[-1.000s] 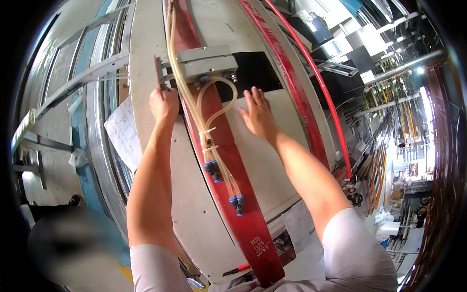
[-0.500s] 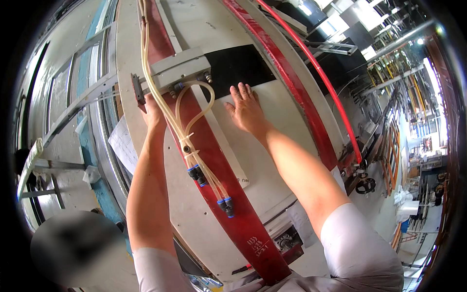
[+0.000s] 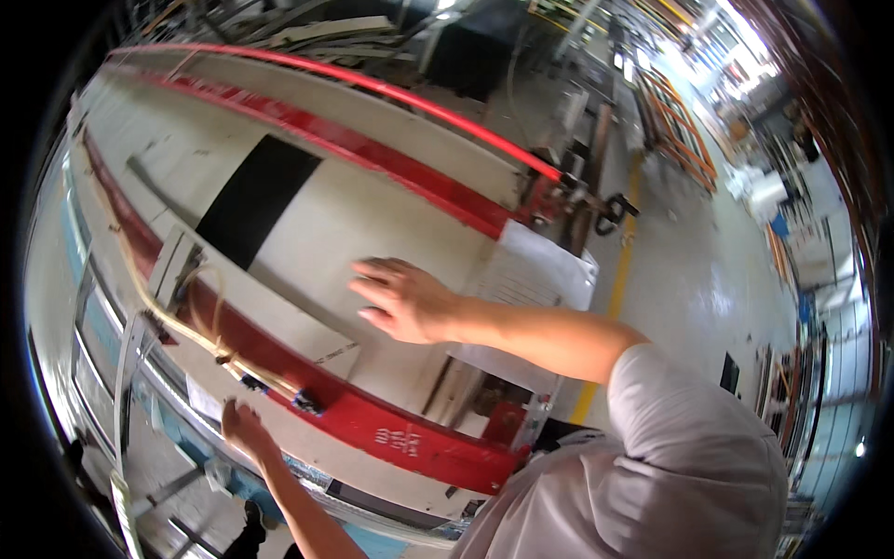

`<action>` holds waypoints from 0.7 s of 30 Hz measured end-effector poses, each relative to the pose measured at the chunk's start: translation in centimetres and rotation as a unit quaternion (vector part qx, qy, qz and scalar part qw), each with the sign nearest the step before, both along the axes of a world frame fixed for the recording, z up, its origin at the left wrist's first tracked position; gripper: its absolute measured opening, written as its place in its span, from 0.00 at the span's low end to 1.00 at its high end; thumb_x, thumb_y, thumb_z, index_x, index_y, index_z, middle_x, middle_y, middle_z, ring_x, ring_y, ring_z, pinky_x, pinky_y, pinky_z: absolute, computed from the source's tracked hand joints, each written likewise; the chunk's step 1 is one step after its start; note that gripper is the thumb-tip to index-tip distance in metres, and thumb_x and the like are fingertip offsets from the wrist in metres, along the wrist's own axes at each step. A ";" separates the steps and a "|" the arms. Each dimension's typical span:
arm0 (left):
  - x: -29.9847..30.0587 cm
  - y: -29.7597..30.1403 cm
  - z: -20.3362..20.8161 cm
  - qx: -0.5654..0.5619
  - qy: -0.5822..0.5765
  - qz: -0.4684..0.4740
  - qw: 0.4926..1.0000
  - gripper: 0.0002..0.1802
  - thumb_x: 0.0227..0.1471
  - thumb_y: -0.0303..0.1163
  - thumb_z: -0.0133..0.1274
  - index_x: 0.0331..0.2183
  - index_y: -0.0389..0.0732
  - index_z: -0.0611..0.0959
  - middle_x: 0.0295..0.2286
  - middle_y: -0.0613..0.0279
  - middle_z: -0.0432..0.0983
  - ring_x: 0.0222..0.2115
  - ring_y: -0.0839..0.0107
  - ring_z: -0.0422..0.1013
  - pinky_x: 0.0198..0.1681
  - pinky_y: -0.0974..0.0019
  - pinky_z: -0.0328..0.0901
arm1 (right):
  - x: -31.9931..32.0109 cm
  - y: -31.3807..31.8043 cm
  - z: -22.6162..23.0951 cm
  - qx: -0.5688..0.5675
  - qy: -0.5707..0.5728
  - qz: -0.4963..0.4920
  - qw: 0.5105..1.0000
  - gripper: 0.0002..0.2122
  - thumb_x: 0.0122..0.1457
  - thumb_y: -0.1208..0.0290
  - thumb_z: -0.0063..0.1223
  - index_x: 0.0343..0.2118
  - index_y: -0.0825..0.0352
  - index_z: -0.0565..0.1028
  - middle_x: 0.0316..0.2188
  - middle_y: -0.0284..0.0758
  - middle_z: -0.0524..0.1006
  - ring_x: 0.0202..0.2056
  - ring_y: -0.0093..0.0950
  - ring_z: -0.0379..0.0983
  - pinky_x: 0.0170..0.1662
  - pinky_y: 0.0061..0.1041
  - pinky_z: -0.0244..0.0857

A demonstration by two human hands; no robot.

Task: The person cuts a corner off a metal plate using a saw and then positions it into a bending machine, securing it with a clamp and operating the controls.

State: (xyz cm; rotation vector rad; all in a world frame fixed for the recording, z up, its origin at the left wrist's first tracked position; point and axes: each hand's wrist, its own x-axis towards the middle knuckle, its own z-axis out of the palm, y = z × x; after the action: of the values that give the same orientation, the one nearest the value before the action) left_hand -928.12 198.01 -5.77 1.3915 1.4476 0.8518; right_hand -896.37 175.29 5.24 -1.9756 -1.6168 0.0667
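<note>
My right hand (image 3: 405, 300) is over the pale tabletop (image 3: 326, 219), its fingers apart and a little bent, with nothing in it. Whether it touches the surface, I cannot tell. Farther left on the table lies a flat black rectangular sheet (image 3: 261, 196). My left hand (image 3: 244, 429), slightly blurred, is just outside the near red beam (image 3: 372, 424); its fingers look loosely bent and apart, with no object visible in them. Clear hoses (image 3: 154, 303) with dark fittings (image 3: 305, 401) run along that beam from a grey block (image 3: 174, 265).
A second red beam (image 3: 419, 182) and a bright red rail (image 3: 400, 93) border the far side. White paper (image 3: 535, 265) hangs at the table's right end, near a black handwheel (image 3: 615, 214). Orange racks (image 3: 675, 130) stand farther off. A metal frame (image 3: 126, 373) is at left.
The view has swung to the right. My left hand has come off the grey block, and my right hand has left the edge of the black sheet and come nearer the table's right end.
</note>
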 end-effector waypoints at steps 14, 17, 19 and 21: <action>7.3 -27.7 18.9 0.213 0.025 -0.050 0.975 0.12 0.57 0.21 0.50 0.44 0.29 0.80 0.30 0.61 0.78 0.26 0.78 0.70 0.29 0.75 0.66 | 29.9 -36.2 2.9 -0.301 0.125 -0.335 0.884 0.41 0.43 0.41 0.66 0.49 0.78 0.71 0.48 0.55 0.74 0.53 0.45 0.70 0.55 0.39 0.63; 11.8 -35.9 19.1 0.210 0.020 -0.165 0.964 0.10 0.54 0.16 0.49 0.38 0.28 0.81 0.30 0.60 0.79 0.29 0.75 0.74 0.33 0.74 0.68 | 33.5 -36.2 3.6 -0.360 0.269 -0.209 0.868 0.34 0.43 0.42 0.67 0.40 0.72 0.75 0.30 0.42 0.79 0.32 0.32 0.77 0.35 0.31 0.70; 14.2 -41.5 19.3 0.097 0.012 -0.190 0.977 0.09 0.51 0.16 0.52 0.36 0.30 0.82 0.26 0.61 0.79 0.27 0.76 0.74 0.32 0.73 0.68 | 35.0 -38.0 2.5 -0.339 0.386 -0.148 0.845 0.28 0.44 0.49 0.72 0.37 0.70 0.74 0.20 0.31 0.74 0.16 0.21 0.69 0.19 0.23 0.62; 15.6 -46.1 18.9 0.084 0.088 -0.220 0.968 0.09 0.49 0.17 0.53 0.35 0.33 0.83 0.21 0.65 0.74 0.23 0.81 0.68 0.28 0.74 0.64 | 35.2 -39.0 1.3 -0.291 0.488 -0.123 0.814 0.29 0.43 0.52 0.73 0.39 0.70 0.74 0.20 0.30 0.73 0.17 0.20 0.68 0.19 0.22 0.61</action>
State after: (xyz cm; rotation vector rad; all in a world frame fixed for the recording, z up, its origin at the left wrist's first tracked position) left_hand -912.55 151.94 13.15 1.8676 1.1425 0.5848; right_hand -861.12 136.32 6.53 -1.9693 -0.6655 1.3739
